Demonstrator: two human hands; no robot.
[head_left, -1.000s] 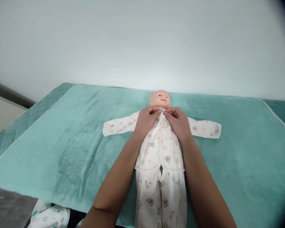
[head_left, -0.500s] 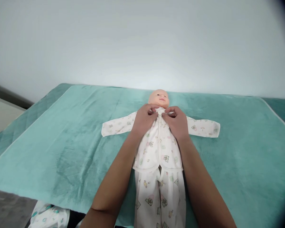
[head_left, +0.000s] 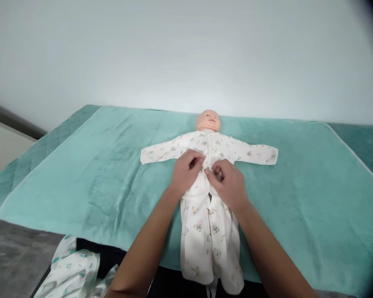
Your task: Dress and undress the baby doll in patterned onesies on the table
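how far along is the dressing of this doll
Mostly done, it seems. The doll lies on the teal towel with both arms in the printed top and the trousers on its legs. The upper front of the top looks closed. In hand: the left hand and right hand pinch the front opening near the hem. Left: closing that lower part. Another printed garment lies unused at the near edge.

- No words, numbers, labels, brand names or signs can be read anywhere in the head view.
- The white printed cotton baby suit (head_left: 209, 182) bears only small pastel animal pictures, no lettering.
- The teal plush towel (head_left: 112, 182) is plain.
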